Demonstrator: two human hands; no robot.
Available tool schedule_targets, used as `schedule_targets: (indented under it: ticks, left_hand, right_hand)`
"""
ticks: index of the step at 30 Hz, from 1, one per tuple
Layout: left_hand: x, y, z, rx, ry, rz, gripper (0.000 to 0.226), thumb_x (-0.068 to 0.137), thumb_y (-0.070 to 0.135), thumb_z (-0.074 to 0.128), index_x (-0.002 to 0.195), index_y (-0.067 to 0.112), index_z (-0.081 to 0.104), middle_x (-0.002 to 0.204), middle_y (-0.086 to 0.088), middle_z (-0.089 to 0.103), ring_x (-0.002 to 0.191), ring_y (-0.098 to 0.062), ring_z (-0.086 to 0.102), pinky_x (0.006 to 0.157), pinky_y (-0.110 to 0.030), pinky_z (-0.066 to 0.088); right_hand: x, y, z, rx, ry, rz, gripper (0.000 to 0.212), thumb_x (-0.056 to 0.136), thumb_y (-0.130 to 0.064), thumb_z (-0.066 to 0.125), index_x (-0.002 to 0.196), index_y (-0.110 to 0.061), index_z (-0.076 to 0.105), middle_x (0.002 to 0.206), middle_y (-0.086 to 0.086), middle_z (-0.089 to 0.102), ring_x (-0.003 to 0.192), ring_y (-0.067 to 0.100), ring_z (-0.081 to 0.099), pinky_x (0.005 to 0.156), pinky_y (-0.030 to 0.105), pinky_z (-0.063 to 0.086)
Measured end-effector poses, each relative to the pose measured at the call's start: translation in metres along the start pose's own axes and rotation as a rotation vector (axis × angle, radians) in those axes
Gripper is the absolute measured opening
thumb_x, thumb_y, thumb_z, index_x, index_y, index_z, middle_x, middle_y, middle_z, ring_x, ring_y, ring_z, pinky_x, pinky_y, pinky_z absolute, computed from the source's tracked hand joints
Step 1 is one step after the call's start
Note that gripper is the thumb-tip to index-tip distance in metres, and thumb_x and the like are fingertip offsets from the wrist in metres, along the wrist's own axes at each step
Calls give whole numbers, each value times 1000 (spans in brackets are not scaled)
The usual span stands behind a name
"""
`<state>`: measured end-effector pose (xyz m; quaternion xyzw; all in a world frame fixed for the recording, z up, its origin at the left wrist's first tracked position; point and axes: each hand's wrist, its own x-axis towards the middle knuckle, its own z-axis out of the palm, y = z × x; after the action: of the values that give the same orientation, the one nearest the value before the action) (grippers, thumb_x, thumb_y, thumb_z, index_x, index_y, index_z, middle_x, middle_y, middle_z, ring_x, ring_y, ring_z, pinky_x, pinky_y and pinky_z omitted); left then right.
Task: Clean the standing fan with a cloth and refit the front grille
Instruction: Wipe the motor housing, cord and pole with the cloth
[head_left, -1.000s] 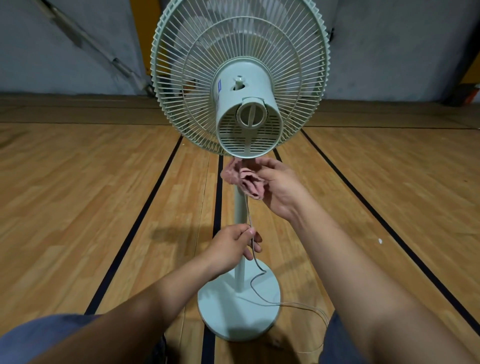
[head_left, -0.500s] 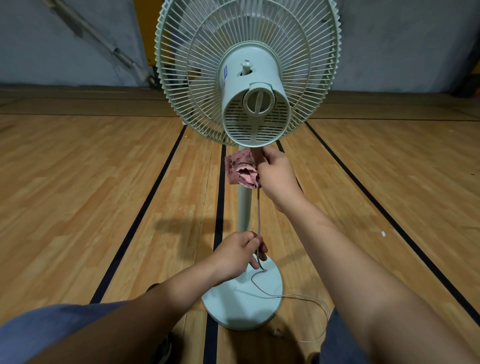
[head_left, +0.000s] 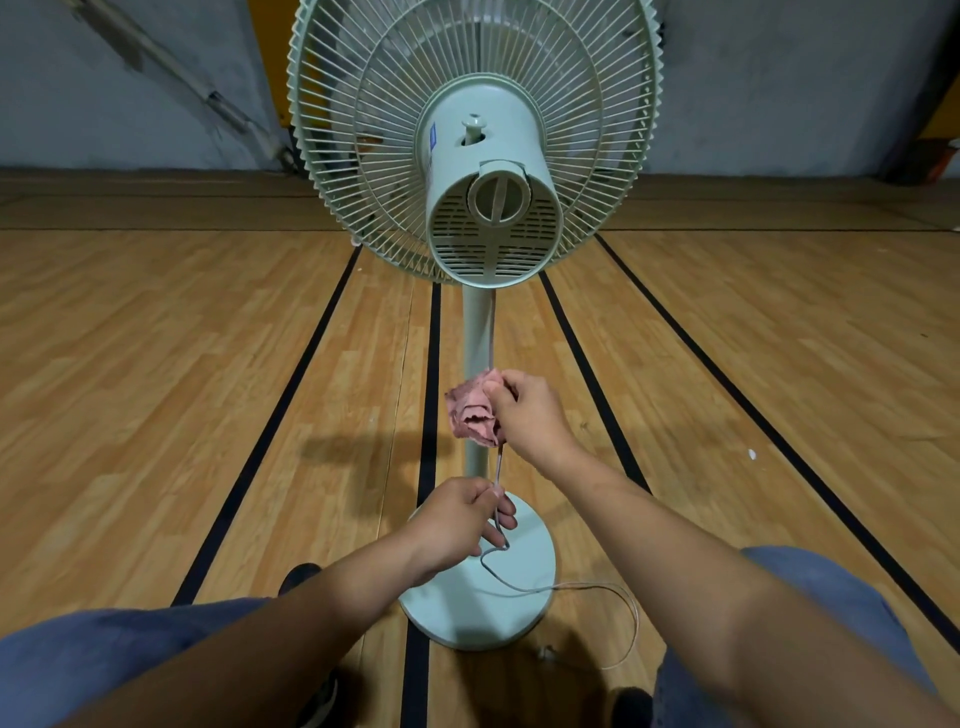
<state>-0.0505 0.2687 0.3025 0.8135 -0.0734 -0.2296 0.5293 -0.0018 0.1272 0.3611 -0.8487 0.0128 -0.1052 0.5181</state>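
The standing fan (head_left: 470, 156) occupies the centre of the frame, rear side toward the camera, on a varnished wooden floor (head_left: 156, 389) marked with black lines. The step in hand appears to be wiping the power cord (head_left: 497, 470), which runs down alongside the pole (head_left: 475, 332) just below centre. The right hand (head_left: 530, 410) has its grip closed around a bunched pink cloth (head_left: 470, 413), with the cord passing through the bundle. The left hand (head_left: 462, 519) pinches the cord lower down, fingers curled, holding it taut. To do this step well, keep the lower grip fixed and draw the cloth along the cord in one direction with light, even pressure; avoid jerking, since the light base (head_left: 467, 613) could shift or tip. The cord is thin, grey and flexible, and its slack lies in a loose loop across the base and floor at lower centre. The cloth is soft, creased and absorbent-looking. The pole, round base and motor housing are smooth pale-green plastic; the rear grille (head_left: 353, 156) is thin radial wire. Whether the front grille is fitted cannot be determined from this side.
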Motion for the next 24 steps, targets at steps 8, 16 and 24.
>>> schedule_targets:
  ticks: [8,16,24]
  left_hand:
    - [0,-8,7,-50,10,-96,35,115,20,37,103,10,69,99,-5,78,76,-14,74,62,-23,49]
    - [2,-9,4,-38,20,-123,36,115,21,37,98,11,67,92,-5,76,75,-17,74,60,-21,50]
    - [1,-12,9,-6,-3,-165,36,114,25,41,98,12,70,88,-1,78,74,-14,76,62,-22,53]
  right_hand:
    - [-9,25,13,-43,-29,95,23,109,-21,52,100,-13,71,93,3,73,88,21,69,71,29,52]
    - [-6,7,14,53,51,42,29,109,-24,54,90,-10,69,81,7,72,79,25,69,63,29,53]
    - [9,-33,5,155,162,-66,31,112,-30,51,100,-10,72,87,3,76,81,18,74,67,31,58]
